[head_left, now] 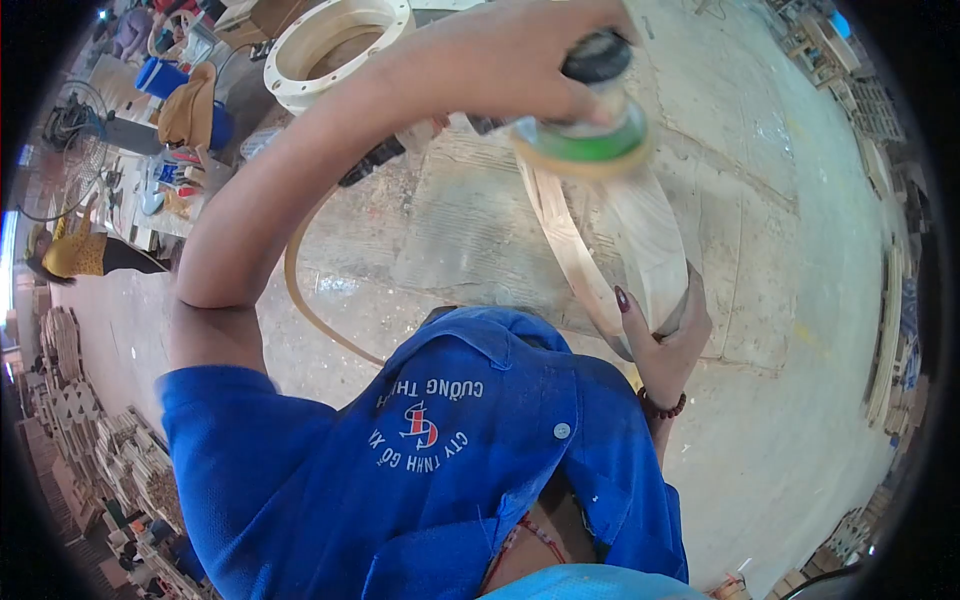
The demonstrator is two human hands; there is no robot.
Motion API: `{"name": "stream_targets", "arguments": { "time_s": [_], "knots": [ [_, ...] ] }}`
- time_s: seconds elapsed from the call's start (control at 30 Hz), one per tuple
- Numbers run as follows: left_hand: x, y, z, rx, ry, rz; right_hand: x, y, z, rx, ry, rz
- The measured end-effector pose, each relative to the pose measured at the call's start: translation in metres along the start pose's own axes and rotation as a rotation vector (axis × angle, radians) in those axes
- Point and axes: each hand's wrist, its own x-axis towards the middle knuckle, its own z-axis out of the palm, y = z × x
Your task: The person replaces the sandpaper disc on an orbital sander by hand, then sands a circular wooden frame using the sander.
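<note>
My left hand [535,65] grips the black top of a sander [590,140] with a green band and a tan pad. The sander is blurred and held over the upper edge of a pale wooden ring [658,240], seemingly touching it. My right hand [672,335] is closed on the ring's near lower side, thumb on the inner face, other fingers round the outside. The ring stands on edge, tilted; its top is hidden behind the sander. A tan hose [290,265] curves below my left forearm.
A flanged wooden ring [290,75] with holes sits at the upper left. Beyond it are a blue bucket [160,77] and a brown cloth [188,108]. A person in yellow [80,254] stands far left. Stacked wood [130,460] lines the lower left.
</note>
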Motion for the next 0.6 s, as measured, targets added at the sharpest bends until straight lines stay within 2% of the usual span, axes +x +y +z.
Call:
{"name": "stream_targets", "arguments": {
  "time_s": [0.1,0.13,0.2,0.27,0.33,0.37,0.43,0.5,0.57,0.6],
  "knots": [
    [0.023,-0.068,0.012,0.051,0.202,0.038,-0.001,0.004,-0.006,-0.008,-0.027,0.031],
    [0.022,-0.067,0.012,0.093,0.253,0.056,-0.004,0.008,-0.01,-0.004,-0.032,0.038],
    [0.012,-0.062,0.004,0.167,0.213,-0.134,-0.006,0.012,-0.021,-0.005,-0.049,0.077],
    [0.002,-0.055,0.004,0.231,0.239,-0.214,-0.006,0.007,-0.031,-0.009,-0.076,0.148],
    [-0.002,-0.058,0.007,0.279,0.345,-0.187,0.006,-0.005,-0.037,-0.107,-0.051,0.024],
    [0.0,-0.057,0.01,0.222,0.333,-0.123,0.013,-0.011,-0.04,-0.157,-0.04,-0.033],
    [0.005,-0.053,0.018,0.102,0.314,0.004,0.036,-0.028,-0.04,-0.14,-0.117,-0.009],
    [0.007,-0.046,0.03,0.131,0.385,0.184,0.055,-0.032,-0.03,-0.197,-0.212,-0.027],
    [0.003,-0.041,0.052,0.307,0.539,0.409,0.062,-0.032,-0.018,-0.171,-0.244,-0.048],
    [-0.001,-0.034,0.057,0.334,0.533,0.412,0.064,-0.033,-0.013,-0.157,-0.264,-0.059]
  ]
}}
